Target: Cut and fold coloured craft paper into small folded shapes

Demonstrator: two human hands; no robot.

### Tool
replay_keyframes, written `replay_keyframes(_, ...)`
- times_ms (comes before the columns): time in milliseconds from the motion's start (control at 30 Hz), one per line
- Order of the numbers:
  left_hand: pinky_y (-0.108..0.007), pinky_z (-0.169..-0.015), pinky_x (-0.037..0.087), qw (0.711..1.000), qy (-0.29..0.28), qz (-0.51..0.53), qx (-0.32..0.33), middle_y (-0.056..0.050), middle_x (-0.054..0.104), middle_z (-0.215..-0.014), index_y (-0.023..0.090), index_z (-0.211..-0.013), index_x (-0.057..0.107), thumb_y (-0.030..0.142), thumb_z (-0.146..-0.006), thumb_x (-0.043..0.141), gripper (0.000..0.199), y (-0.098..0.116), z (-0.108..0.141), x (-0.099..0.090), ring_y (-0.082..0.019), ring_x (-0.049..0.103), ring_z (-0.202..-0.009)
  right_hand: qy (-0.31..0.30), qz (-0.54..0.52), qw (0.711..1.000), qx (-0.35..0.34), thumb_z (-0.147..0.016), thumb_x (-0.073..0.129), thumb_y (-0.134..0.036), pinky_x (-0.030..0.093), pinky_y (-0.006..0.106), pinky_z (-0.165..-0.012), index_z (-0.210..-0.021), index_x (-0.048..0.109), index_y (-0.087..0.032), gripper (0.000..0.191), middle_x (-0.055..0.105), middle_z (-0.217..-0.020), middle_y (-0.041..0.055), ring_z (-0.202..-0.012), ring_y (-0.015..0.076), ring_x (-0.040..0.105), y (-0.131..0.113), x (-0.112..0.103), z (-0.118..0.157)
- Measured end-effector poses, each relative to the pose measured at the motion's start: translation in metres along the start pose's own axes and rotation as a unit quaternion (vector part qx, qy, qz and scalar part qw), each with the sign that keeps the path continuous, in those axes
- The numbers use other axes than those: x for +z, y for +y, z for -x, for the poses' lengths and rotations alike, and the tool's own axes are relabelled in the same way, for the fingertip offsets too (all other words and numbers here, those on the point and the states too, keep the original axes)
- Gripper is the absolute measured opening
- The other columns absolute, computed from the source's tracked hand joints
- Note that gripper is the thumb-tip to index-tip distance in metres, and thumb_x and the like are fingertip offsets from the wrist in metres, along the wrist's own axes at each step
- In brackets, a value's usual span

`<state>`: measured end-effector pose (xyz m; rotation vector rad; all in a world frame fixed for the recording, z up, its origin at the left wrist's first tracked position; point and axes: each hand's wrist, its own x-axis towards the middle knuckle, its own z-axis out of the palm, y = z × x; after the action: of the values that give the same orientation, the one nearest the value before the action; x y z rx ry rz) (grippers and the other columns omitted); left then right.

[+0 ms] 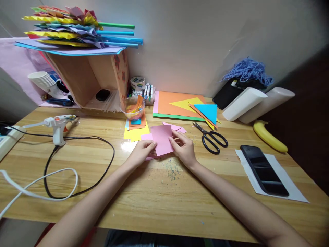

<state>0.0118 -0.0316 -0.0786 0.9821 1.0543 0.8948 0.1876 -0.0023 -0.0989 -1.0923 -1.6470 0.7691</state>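
A pink sheet of paper (162,140) is held up between my two hands above the middle of the table. My left hand (141,151) pinches its lower left edge, thumb in front. On the opposite side my right hand (184,147) grips the right edge, also with the thumb in front. Other pink paper pieces (177,127) lie behind and beneath it, partly hidden by the sheet and my hands. Black-handled scissors (211,137) rest to the right of my right hand. Yellow paper (136,134) lies beyond my left hand, with orange and blue pieces on top.
A glue gun (59,128) with looping cables stands at left. Behind are a cardboard box (120,73) topped with paper flowers, a clear bowl (132,111), and stacked coloured sheets (164,103). At right are a phone (264,169), a banana (269,137) and white rolls (244,104).
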Motion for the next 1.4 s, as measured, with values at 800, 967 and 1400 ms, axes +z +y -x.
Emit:
replay_keyframes(800, -0.03, -0.072, 0.046, 0.998, 0.042, 0.049, 0.015, -0.001, 0.059, -0.069, 0.014, -0.067, 0.055, 0.036, -0.071, 0.054, 0.022, 0.006, 0.001, 0.005, -0.014, 0.056, -0.066, -0.136, 0.188, 0.947, -0.223, -0.086, 0.043, -0.013, 0.042, 0.045, -0.092, -0.127, 0.044, -0.033, 0.046, 0.046, -0.132, 0.0007, -0.113, 0.0213, 0.047, -0.007, -0.001, 0.007)
replay_keyframes(967, -0.026, -0.069, 0.045, 0.997, 0.045, 0.055, 0.02, 0.0, 0.058, -0.067, 0.014, -0.066, 0.054, 0.033, -0.071, 0.054, 0.019, 0.003, 0.001, 0.003, -0.012, 0.055, -0.065, -0.145, 0.205, 0.941, -0.227, -0.086, 0.042, -0.013, 0.041, 0.044, -0.094, -0.128, 0.044, -0.031, 0.045, 0.044, -0.134, 0.0014, -0.114, 0.021, 0.044, -0.008, 0.0, 0.008)
replay_keyframes(1400, -0.02, -0.051, 0.028, 0.983, 0.059, -0.147, 0.095, 0.004, 0.038, -0.057, 0.016, -0.059, 0.043, 0.04, -0.078, 0.049, 0.032, 0.005, 0.002, 0.002, -0.008, 0.034, -0.053, -0.12, 0.129, 0.964, -0.2, -0.084, 0.044, -0.013, 0.041, 0.043, -0.093, -0.123, 0.05, -0.03, 0.042, 0.051, -0.127, 0.003, -0.11, 0.0208, 0.048, -0.012, 0.0, 0.01)
